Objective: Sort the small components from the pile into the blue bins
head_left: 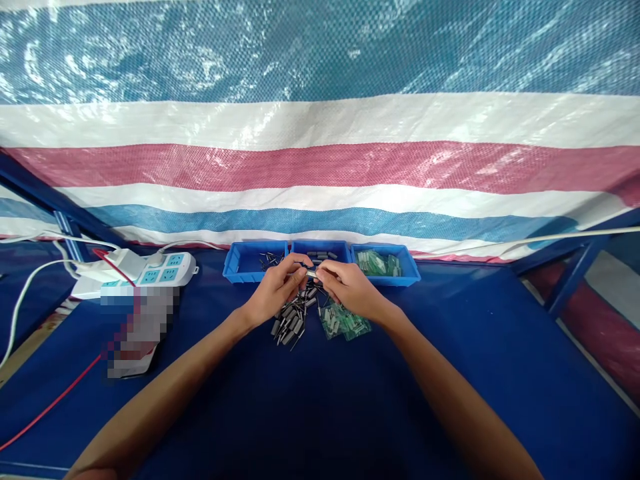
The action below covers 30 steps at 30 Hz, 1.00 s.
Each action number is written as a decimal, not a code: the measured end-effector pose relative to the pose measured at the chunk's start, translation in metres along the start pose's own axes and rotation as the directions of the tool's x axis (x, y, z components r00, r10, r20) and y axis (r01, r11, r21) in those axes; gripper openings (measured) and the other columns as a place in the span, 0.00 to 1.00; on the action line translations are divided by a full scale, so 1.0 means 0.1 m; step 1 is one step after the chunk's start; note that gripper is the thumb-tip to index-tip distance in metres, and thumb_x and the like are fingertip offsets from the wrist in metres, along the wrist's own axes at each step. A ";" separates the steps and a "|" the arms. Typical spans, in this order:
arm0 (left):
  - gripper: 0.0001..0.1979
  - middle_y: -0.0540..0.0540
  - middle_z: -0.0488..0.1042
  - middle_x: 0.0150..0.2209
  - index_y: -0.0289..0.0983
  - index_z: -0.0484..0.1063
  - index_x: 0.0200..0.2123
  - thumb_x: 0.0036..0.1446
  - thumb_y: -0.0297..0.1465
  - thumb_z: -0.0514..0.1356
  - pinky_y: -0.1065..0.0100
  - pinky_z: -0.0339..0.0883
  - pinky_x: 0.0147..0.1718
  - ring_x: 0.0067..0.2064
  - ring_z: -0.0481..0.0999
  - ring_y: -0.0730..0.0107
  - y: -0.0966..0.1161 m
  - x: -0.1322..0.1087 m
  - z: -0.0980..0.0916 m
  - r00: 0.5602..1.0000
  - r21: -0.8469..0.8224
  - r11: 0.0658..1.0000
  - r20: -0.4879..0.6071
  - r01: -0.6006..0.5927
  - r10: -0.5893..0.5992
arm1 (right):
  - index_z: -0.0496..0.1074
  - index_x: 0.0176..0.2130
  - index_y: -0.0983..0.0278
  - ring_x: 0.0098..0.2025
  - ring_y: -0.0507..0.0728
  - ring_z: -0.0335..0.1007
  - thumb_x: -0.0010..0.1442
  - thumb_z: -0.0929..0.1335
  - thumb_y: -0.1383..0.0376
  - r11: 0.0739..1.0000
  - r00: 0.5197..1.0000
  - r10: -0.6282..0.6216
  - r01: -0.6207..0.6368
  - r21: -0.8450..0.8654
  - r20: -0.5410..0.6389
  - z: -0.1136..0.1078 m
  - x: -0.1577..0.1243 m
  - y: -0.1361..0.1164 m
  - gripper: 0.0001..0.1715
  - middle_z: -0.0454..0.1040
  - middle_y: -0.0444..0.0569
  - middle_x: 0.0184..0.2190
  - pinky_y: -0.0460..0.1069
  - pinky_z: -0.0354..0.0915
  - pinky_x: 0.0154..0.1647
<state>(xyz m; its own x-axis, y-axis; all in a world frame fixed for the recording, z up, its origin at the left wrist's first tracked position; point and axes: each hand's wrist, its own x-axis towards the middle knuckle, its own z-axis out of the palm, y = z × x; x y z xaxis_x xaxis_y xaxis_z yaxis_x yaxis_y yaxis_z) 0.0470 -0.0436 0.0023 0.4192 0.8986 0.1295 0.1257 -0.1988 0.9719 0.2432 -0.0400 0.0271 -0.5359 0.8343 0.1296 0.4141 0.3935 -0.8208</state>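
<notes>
My left hand (278, 288) and my right hand (350, 287) meet in front of three blue bins. Both sets of fingertips are pinched on a small, pale, narrow piece (311, 273); its exact kind is too small to make out. Below the left hand lies a loose pile of grey block-like parts with thin dark pins (290, 323). Green see-through bags with small pale pieces (345, 323) lie under the right hand. The left bin (232, 261) has some thin dark parts, the middle bin (345, 248) a few grey ones, and the right bin (413, 269) more green bags.
A white power strip (187, 268) with plugs and cables stands at the left on the blue table (320, 413). Nearby is a blurred-out phone-like object (143, 363) with a red cable (75, 383). A striped plastic sheet (320, 167) hangs behind, between blue frame posts.
</notes>
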 end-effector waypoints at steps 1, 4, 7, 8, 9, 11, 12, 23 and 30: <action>0.13 0.52 0.65 0.27 0.38 0.63 0.47 0.65 0.40 0.51 0.77 0.53 0.17 0.18 0.59 0.83 0.00 0.00 0.00 1.000 0.000 1.000 0.005 -0.005 0.005 | 0.60 0.27 0.64 0.22 0.49 0.54 0.68 0.57 0.61 1.000 1.000 -0.002 0.002 -0.004 -0.001 0.00 0.00 0.00 0.19 0.60 0.40 0.18 0.46 0.47 0.25; 0.14 0.52 0.66 0.26 0.38 0.64 0.47 0.65 0.40 0.52 0.77 0.53 0.16 0.17 0.60 0.83 -0.02 0.00 -0.01 1.000 -0.034 0.999 0.021 -0.003 0.004 | 0.60 0.27 0.64 0.22 0.49 0.53 0.68 0.58 0.61 1.000 1.000 -0.001 0.001 -0.013 -0.002 0.01 -0.01 -0.02 0.18 0.60 0.40 0.18 0.46 0.47 0.25; 0.14 0.52 0.66 0.26 0.37 0.64 0.47 0.64 0.41 0.52 0.77 0.54 0.16 0.17 0.62 0.82 -0.02 0.00 0.00 0.999 -0.091 0.996 0.042 0.018 -0.015 | 0.58 0.26 0.64 0.22 0.49 0.52 0.68 0.58 0.61 1.000 1.000 0.004 -0.004 -0.020 -0.009 0.01 -0.01 -0.02 0.19 0.59 0.40 0.18 0.47 0.46 0.25; 0.15 0.52 0.66 0.26 0.37 0.64 0.46 0.64 0.41 0.52 0.77 0.53 0.15 0.17 0.62 0.82 -0.02 0.00 0.00 0.999 -0.106 0.994 0.045 0.027 -0.022 | 0.58 0.25 0.64 0.22 0.49 0.52 0.68 0.58 0.61 1.000 1.000 0.003 -0.003 -0.023 -0.011 0.01 -0.01 -0.02 0.19 0.59 0.40 0.17 0.47 0.46 0.25; 0.15 0.52 0.66 0.26 0.38 0.65 0.46 0.64 0.41 0.52 0.77 0.52 0.15 0.16 0.60 0.83 -0.02 0.01 0.00 0.999 -0.119 0.992 0.044 0.035 -0.030 | 0.58 0.25 0.64 0.22 0.49 0.52 0.68 0.58 0.61 1.000 1.000 0.000 0.000 -0.027 -0.014 0.01 -0.01 -0.02 0.19 0.59 0.40 0.18 0.47 0.46 0.25; 0.15 0.52 0.65 0.25 0.38 0.65 0.45 0.63 0.41 0.54 0.77 0.49 0.15 0.16 0.57 0.84 -0.03 0.02 0.00 0.998 -0.139 0.989 0.036 0.054 -0.050 | 0.58 0.25 0.64 0.22 0.49 0.52 0.67 0.58 0.61 0.999 1.000 -0.009 0.008 -0.034 -0.023 0.01 0.00 -0.01 0.20 0.59 0.41 0.18 0.47 0.46 0.25; 0.14 0.53 0.65 0.24 0.38 0.65 0.45 0.62 0.42 0.55 0.78 0.47 0.15 0.16 0.55 0.84 -0.03 0.03 -0.01 0.998 -0.144 0.988 0.031 0.065 -0.061 | 0.58 0.25 0.64 0.22 0.49 0.51 0.67 0.58 0.61 0.999 0.999 -0.016 0.014 -0.041 -0.031 0.01 0.01 0.00 0.20 0.58 0.41 0.18 0.47 0.46 0.25; 0.14 0.51 0.64 0.30 0.35 0.70 0.39 0.57 0.40 0.61 0.76 0.48 0.19 0.21 0.53 0.84 0.06 0.01 -0.05 0.998 0.105 0.993 -0.008 0.060 -0.060 | 0.64 0.26 0.65 0.22 0.49 0.52 0.65 0.61 0.57 0.998 0.979 0.002 -0.017 -0.068 -0.206 -0.03 0.02 0.01 0.20 0.57 0.41 0.18 0.47 0.47 0.26; 0.13 0.47 0.70 0.33 0.35 0.75 0.39 0.55 0.38 0.64 0.74 0.50 0.19 0.21 0.55 0.83 0.08 0.00 -0.05 0.984 0.187 0.979 -0.138 -0.083 0.110 | 0.57 0.23 0.64 0.22 0.49 0.51 0.66 0.59 0.58 1.000 0.998 -0.018 0.017 -0.014 -0.067 -0.01 0.01 0.00 0.22 0.56 0.41 0.18 0.46 0.47 0.25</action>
<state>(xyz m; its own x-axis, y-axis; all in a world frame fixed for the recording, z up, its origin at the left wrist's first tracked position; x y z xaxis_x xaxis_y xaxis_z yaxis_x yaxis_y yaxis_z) 0.0438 -0.0433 0.0106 0.3020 0.9168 0.2614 0.2569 -0.3424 0.9038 0.2438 -0.0391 0.0279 -0.4932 0.8508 0.1813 0.4154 0.4135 -0.8102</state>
